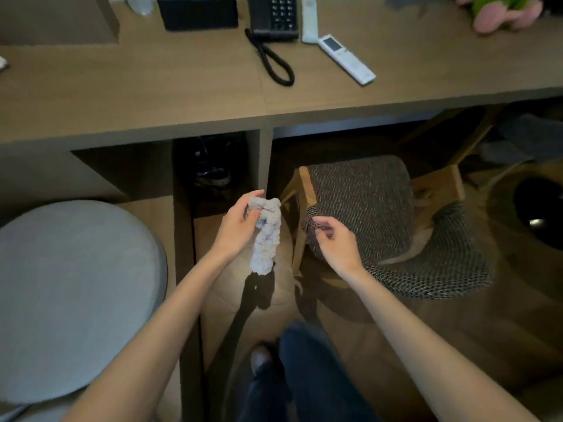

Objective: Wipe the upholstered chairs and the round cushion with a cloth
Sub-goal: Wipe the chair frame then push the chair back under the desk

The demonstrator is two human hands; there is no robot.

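My left hand (237,225) grips the top of a fluffy grey-white cloth (265,239), which hangs down bunched over the floor. Just to its right, my right hand (333,239) hovers with loosely curled fingers and holds nothing, in front of an upholstered chair (365,202). That chair has dark woven fabric and a wooden frame and is pushed under the desk. A round light-grey cushion (70,296) lies at the left, level with my left forearm.
A long wooden desk (182,95) spans the top, carrying a black telephone (274,16), a white remote (345,59) and a black box (199,10). A round dark bin (539,211) stands at the right. My legs and foot (274,370) show below.
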